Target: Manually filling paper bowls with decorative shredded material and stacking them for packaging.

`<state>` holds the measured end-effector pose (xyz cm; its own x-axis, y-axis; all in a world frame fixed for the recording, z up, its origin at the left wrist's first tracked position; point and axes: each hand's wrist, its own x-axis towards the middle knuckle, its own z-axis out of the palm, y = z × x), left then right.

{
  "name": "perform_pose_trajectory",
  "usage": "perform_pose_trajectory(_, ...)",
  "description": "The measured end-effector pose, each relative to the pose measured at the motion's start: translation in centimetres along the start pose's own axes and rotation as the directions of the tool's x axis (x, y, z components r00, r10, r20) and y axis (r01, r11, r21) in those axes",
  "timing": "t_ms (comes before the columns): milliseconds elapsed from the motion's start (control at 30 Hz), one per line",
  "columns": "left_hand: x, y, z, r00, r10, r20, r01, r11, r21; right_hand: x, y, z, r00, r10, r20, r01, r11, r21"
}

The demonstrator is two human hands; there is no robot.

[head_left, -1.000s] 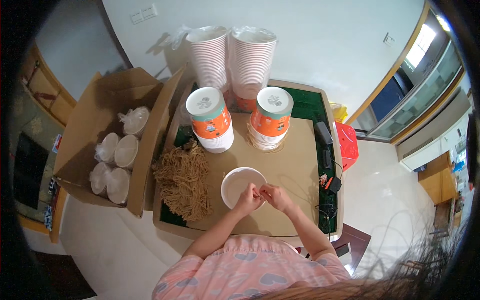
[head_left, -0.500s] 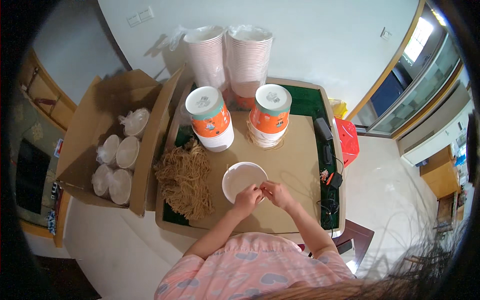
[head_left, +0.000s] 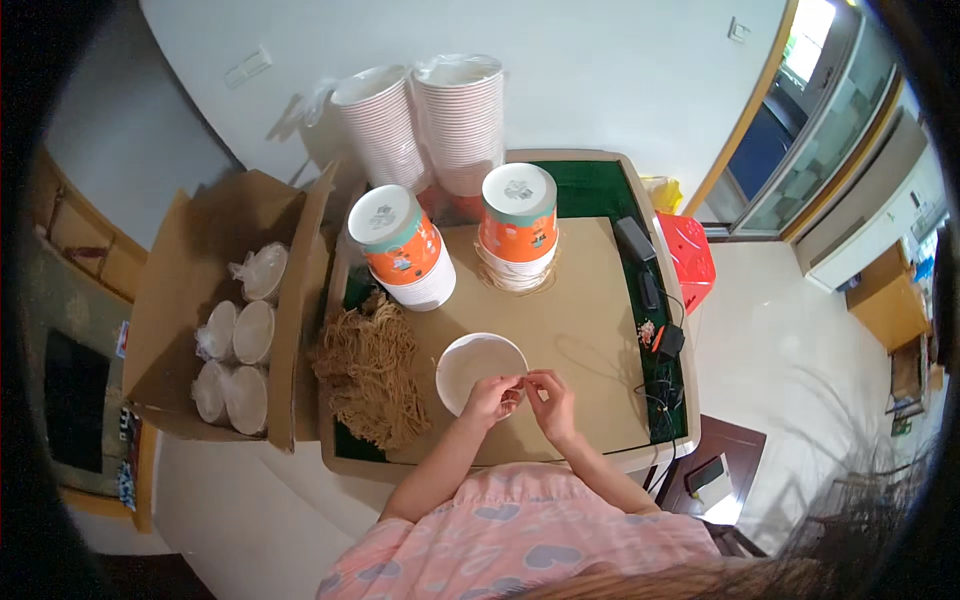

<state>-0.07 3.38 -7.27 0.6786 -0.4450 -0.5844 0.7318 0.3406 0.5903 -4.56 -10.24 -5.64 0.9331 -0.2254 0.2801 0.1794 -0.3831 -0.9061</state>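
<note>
A: What's changed in the last sec?

B: Not much. Bowl (head_left: 481, 371) sits in the same spot as a sec ago, mid table (head_left: 590, 300), near edge, just right of the noodle pile (head_left: 370, 372). My hands have stayed at its near-right rim; they look a bit closer to each other than before.

A: Grip?

B: Left hand (head_left: 490, 400) is narrow, fingertips pinched over the rim. Right hand (head_left: 552, 402) is narrow too, thumb and forefinger pinched twd the left. Something thin seems to run btwn them, too small to tell what, so I can't say what I'm holding.

A: So what does that mean for the work?

B: My guess: I'm fiddling w/ a small bit at the bowl, and it isn't in or off yet. Bowl looks empty, white inside.

A: Rest of the table?

B: Two orange tubs (head_left: 402, 248) far side, lids on, left one tilted. Two cup stacks (head_left: 425, 125) beyond them by the wall. Box (head_left: 215, 300) on the left w/ bagged bowls. Black gadgets and cables (head_left: 650, 290) along the right edge, well apart from my hands.
</note>
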Motion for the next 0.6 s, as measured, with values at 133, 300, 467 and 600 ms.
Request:
perform_pose_trajectory(133,-0.1,0.3,0.4,0.999,-0.039,0.005,0.039,0.997,0.06,-0.1,0.2,-0.1,0.999,-0.031,-0.036,0.03,1.0,-0.001)
perform_pose_trajectory(300,0.1,0.3,0.5,0.998,-0.055,-0.037,0.057,0.997,0.055,-0.3,0.7,0.2,0.997,-0.035,-0.072,0.034,0.999,-0.027)
perform_pose_trajectory(467,1.3,-0.3,-1.5,0.995,-0.047,0.082,0.053,0.996,-0.065,-0.6,0.6,0.3,0.992,-0.117,-0.055,0.111,0.987,-0.114)
perform_pose_trajectory(600,1.3,-0.2,-1.9,0.998,-0.056,0.022,0.057,0.997,-0.042,-1.1,0.5,0.2,0.999,-0.041,-0.026,0.04,0.998,-0.043)
